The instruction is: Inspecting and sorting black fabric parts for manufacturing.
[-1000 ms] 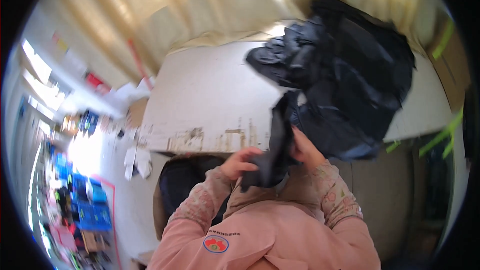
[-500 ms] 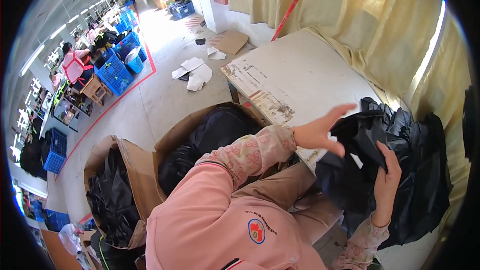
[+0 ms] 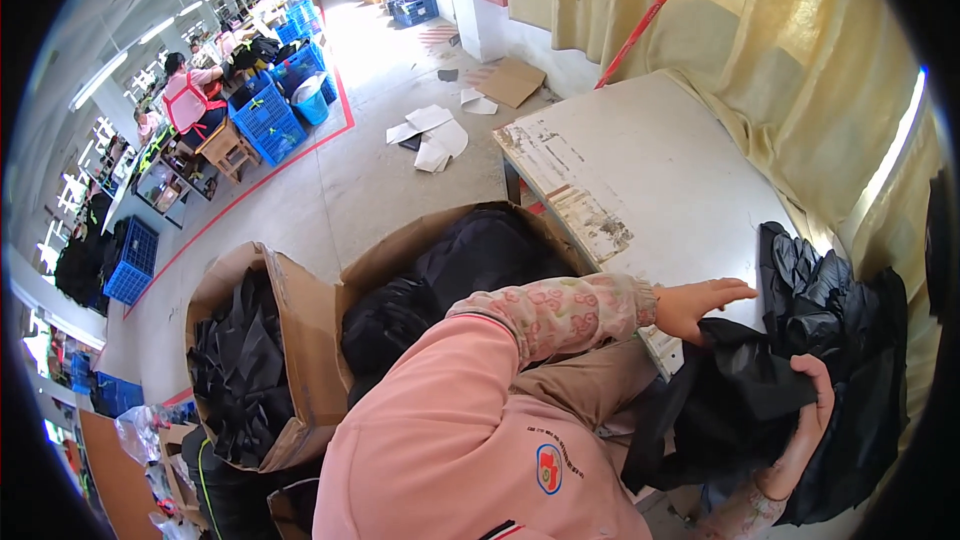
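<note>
A piece of black fabric (image 3: 735,390) hangs over my lap at the near right corner of the table. My right hand (image 3: 808,410) has its fingers curled round the right edge of this piece. Over its upper edge is my left hand (image 3: 700,308), fingers stretched out flat and pointing right; whether its thumb touches the cloth is hard to tell. Just beyond my right hand, a heap of shiny black fabric (image 3: 840,310) covers the table's right end and droops off its edge.
The worn white table (image 3: 670,160) stands ahead, beside yellow curtains (image 3: 780,50). To my left are two cardboard boxes, one (image 3: 315,340) with black scraps, another (image 3: 385,255) with black bundles. Paper sheets (image 3: 430,135) lie on the floor. Far left, a person (image 3: 190,95) sits near blue crates (image 3: 265,125).
The view has swung left, so the scene sits farther right. My left hand has flattened from a raised, thumb-apart pose. The black piece has spread lower between my hands, still in my right hand.
</note>
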Motion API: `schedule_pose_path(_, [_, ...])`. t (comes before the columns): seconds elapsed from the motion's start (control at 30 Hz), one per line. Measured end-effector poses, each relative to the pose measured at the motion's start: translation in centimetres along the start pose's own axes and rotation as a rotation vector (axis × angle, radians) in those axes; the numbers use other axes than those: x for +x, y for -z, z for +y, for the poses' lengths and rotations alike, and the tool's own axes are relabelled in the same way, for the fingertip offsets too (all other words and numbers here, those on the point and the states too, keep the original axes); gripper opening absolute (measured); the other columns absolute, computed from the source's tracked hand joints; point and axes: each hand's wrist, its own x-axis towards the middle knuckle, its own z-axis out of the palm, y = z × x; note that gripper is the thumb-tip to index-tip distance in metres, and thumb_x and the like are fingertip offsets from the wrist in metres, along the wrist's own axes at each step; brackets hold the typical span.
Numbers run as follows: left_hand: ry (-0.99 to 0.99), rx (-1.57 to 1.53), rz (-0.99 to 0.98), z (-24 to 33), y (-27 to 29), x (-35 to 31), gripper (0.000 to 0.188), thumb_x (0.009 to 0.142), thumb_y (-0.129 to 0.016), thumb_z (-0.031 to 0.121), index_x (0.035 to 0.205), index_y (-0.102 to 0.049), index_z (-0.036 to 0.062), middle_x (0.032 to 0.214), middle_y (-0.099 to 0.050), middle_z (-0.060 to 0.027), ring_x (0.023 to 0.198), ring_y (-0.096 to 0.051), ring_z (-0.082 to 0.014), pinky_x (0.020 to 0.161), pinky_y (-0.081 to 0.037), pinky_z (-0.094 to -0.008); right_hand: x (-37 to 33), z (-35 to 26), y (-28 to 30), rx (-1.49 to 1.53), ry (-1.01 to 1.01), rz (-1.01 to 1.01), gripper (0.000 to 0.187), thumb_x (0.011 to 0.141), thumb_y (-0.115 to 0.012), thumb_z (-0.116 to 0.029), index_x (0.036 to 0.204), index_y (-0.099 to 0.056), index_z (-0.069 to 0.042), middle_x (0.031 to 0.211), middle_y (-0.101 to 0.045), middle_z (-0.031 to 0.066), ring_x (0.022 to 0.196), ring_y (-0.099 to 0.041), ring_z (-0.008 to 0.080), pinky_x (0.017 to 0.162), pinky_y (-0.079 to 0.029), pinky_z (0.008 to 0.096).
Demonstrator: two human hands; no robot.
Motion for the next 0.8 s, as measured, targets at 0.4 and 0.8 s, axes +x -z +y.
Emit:
schedule_pose_path(0.4, [0.553, -1.396, 0.307, 0.8, 0.8, 1.0, 0.038, 0.096, -0.047, 0.027, 0.124, -0.057, 0.0029, 0.116, -0.064, -0.0112, 0.102, -0.062, -0.0237, 0.095, -0.048, -0.0352, 2.6, 0.8, 3.2, -0.622, 0.299, -0.289, 0.044, 0.068, -0.063, 0.012, 0.111, -0.061, 0.001, 0.104, -0.065, 0.01, 0.097, -0.061, 0.0175, 0.086, -0.045, 0.0264])
schedule_pose_path(0.8, [0.41, -0.837, -0.809, 6.2, -1.0, 2.5, 0.063, 0.072, -0.079, 0.004, 0.128, -0.052, -0.0011, 0.119, -0.061, -0.0076, 0.111, -0.056, -0.0181, 0.099, -0.043, -0.0348, 7.6, 6.5, 7.7, -1.125, 0.569, -0.111, 0.044, 0.071, -0.074, -0.015, 0.112, -0.06, -0.011, 0.104, -0.063, 0.0103, 0.106, -0.056, 0.0315, 0.096, -0.039, 0.0431])
